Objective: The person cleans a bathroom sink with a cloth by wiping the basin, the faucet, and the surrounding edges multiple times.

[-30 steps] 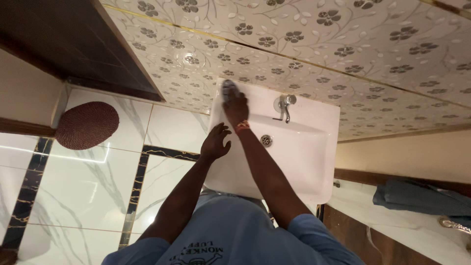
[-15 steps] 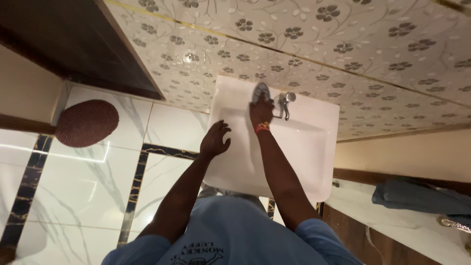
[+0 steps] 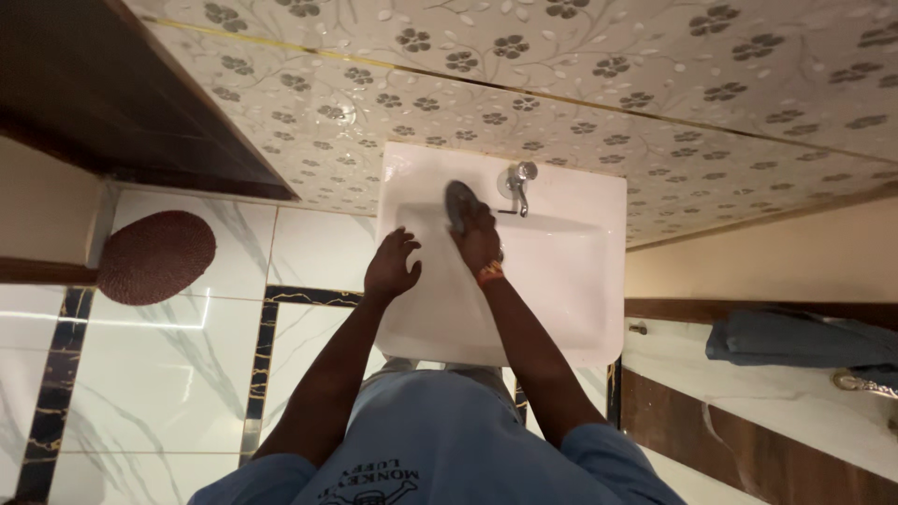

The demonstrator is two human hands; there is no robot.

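Cloth [image 3: 460, 198] pressed under right hand [image 3: 477, 234] fingers on sink [image 3: 571, 281]; left hand [image 3: 391, 266] fingers spread.

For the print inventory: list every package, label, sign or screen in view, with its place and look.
No packages, signs or screens in view.
Printed graphic: on the person's light blue shirt, bottom centre; dark lettering and a small figure, seen upside down.
Nothing printed shows on the white sink, the tap or the grey cloth under the right hand.

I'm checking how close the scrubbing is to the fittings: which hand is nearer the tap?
Right. The right hand presses a grey pad on the basin just beside the tap. The left hand rests on the basin's left rim, farther from it.
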